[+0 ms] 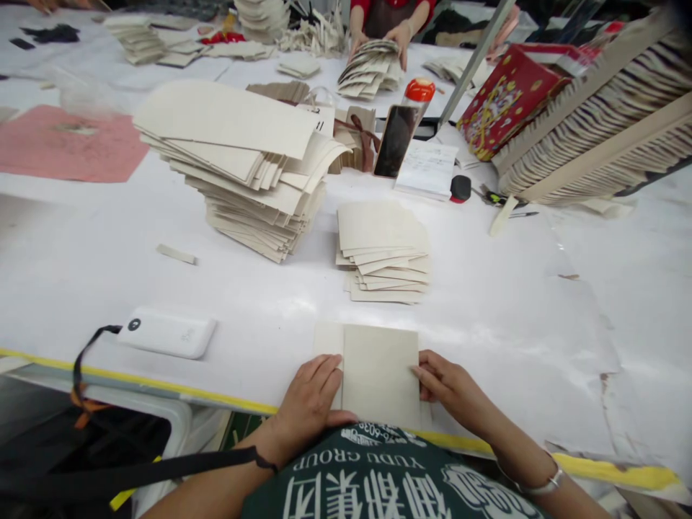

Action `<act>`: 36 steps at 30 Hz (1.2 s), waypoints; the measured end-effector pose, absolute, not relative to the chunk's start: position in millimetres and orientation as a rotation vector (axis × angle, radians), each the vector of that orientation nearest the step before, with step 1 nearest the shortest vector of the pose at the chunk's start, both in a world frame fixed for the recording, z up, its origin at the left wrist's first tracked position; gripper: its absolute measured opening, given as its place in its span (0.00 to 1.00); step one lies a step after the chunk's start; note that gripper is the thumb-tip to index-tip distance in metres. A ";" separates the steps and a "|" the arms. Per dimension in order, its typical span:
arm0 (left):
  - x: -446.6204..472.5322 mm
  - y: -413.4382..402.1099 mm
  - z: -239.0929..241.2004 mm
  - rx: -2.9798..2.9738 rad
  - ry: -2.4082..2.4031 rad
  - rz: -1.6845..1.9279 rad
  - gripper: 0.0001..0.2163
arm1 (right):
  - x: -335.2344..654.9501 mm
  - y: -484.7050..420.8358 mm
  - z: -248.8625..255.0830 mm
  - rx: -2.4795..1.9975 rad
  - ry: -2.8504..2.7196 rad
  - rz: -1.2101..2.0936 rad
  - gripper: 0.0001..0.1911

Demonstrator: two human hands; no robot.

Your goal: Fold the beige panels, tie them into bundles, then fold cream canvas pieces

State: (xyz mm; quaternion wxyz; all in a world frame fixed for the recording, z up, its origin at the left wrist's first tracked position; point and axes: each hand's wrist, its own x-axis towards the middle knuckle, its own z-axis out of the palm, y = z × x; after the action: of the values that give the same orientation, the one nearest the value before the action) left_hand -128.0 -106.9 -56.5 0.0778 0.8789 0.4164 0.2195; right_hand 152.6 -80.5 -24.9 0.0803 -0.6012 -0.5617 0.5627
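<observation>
A cream-coloured, roughly square panel (381, 371) lies at the table's near edge. Under it, a second pale piece (329, 337) shows along the left side. My left hand (313, 393) rests on the left border with its fingers stretched out, the thumb near the panel's lower left corner. At the right edge, my right hand (446, 382) pinches the panel between thumb and curled fingers. Just beyond them is a small, uneven stack of similar panels (383, 252). A much taller stack of longer cream pieces (243, 173) leans behind it to the left.
A white power bank (167, 333) with a black cable lies left. Behind the stacks stand a phone (397, 140) and an orange-capped bottle (419, 94). A red bag (508, 101) and a large bundle of strips (605, 122) fill the right. Across the table, a person's hands (400, 40) hold panels.
</observation>
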 end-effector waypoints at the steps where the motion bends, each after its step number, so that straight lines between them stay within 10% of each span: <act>1: -128.1 -106.8 -56.6 2.632 1.246 0.657 0.30 | 150.7 -79.3 -27.1 -1.845 -1.665 1.667 0.12; 36: -132.5 -66.7 -35.3 2.674 1.032 0.227 0.26 | 148.1 -64.2 -22.8 -1.995 -2.236 1.254 0.14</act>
State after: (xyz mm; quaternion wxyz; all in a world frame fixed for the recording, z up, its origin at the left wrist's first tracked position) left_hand -132.5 -66.7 -35.3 0.1327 0.9218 0.3557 0.0781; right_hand 148.1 -64.2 -22.8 -0.0533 -0.6134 -0.6873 0.3854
